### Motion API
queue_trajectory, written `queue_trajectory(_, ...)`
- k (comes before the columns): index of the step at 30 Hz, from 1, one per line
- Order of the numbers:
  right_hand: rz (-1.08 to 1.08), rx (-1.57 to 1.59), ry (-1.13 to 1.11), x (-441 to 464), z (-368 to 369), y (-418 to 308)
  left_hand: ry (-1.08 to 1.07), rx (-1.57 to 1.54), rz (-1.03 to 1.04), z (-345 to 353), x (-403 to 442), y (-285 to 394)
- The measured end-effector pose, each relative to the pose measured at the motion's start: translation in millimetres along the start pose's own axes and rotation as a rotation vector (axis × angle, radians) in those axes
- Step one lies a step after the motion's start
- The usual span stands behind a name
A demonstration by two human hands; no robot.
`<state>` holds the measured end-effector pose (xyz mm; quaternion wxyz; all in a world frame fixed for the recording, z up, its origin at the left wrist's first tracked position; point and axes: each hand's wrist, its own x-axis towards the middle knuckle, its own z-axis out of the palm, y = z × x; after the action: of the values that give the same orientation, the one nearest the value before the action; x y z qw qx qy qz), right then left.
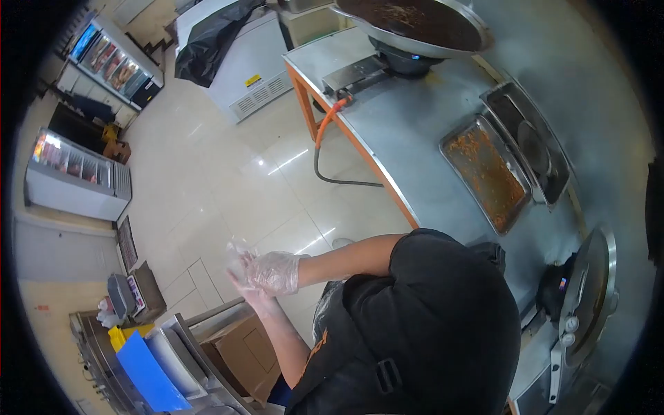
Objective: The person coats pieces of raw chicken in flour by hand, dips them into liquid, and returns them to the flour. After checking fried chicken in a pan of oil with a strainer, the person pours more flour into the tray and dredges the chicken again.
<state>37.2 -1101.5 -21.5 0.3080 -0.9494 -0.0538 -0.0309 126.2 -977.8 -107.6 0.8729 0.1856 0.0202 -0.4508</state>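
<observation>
My right hand, in a clear plastic glove gathered around its wrist, is across my left hand. The hands touch in front of my body, above the tiled floor. Loose clear plastic bunches at the fingertips, and my right fingers appear closed on it. My left hand is partly hidden under the right, with a finger or thumb stretched outward. Whether a glove covers the whole left hand is hard to tell.
A steel-topped table holds a wide pan on a burner, a tray with orange-brown residue and a deeper steel pan. An orange hose hangs over its edge. Near the sink are a cardboard box and a blue board.
</observation>
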Motion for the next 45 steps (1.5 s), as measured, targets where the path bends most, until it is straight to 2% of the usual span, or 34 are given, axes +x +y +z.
queue_trajectory(3, 0.111, 0.108, 0.420, 0, 39, 20, 0.237, 0.556, 0.072, 12, -3, -41)
queue_trajectory(5, 0.221, 0.119, 0.459, -8, 34, 20, 0.385, 0.928, 0.139, 14, -6, -53)
queue_trajectory(8, 0.305, 0.217, 0.491, -20, 36, 19, 0.335, 0.781, 0.054, -39, -6, -39)
queue_trajectory(9, 0.328, 0.271, 0.496, -24, 41, 16, 0.300, 0.405, 0.006, -16, -20, -38)
queue_trajectory(12, 0.350, 0.361, 0.314, -28, 40, 10, 0.204, -0.013, -0.098, -17, -43, -43)
queue_trajectory(13, 0.322, 0.287, 0.335, -26, 49, 14, 0.214, -0.112, -0.097, -29, -43, -46)
queue_trajectory(15, 0.276, 0.143, 0.378, -20, 76, 25, 0.169, -0.219, -0.241, -50, -45, -45)
queue_trajectory(18, 0.313, 0.198, 0.274, -31, 49, 21, 0.095, -0.072, -0.289, -42, -45, -47)
queue_trajectory(20, 0.321, 0.227, 0.225, -33, 46, 18, 0.106, 0.288, -0.239, -70, -26, -43)
queue_trajectory(21, 0.325, 0.241, 0.197, -35, 46, 14, 0.279, 0.446, -0.225, -61, -24, -47)
queue_trajectory(24, 0.256, 0.074, 0.226, -45, 47, 4, 0.318, 0.751, -0.081, -58, -15, -50)
queue_trajectory(25, 0.276, 0.107, 0.241, -46, 47, 7, 0.345, 0.835, -0.055, -53, -13, -50)
queue_trajectory(28, 0.296, 0.189, 0.291, -45, 42, 18, -0.090, 1.388, 0.248, -45, -6, -46)
queue_trajectory(31, 0.245, 0.235, 0.377, -44, 30, 24, -0.172, 1.644, 0.424, -34, 13, -34)
queue_trajectory(34, 0.177, 0.240, 0.494, -37, 20, 32, -0.112, 1.374, 0.581, -21, 26, -50)
queue_trajectory(37, 0.175, 0.201, 0.618, -24, 26, 54, -0.155, 1.315, 0.646, -10, 34, -69)
queue_trajectory(39, 0.183, 0.093, 0.638, -15, 37, 72, -0.091, 1.483, 0.438, -23, 48, -58)
queue_trajectory(40, 0.278, 0.064, 0.633, -10, 44, 66, -0.066, 1.568, 0.324, -27, 50, -53)
queue_trajectory(42, 0.470, -0.005, 0.613, -2, 59, 53, 0.001, 1.255, 0.107, -26, 54, -58)
queue_trajectory(45, 0.270, 0.016, 0.462, -19, 26, 62, -0.008, 0.432, -0.223, 5, 56, -69)
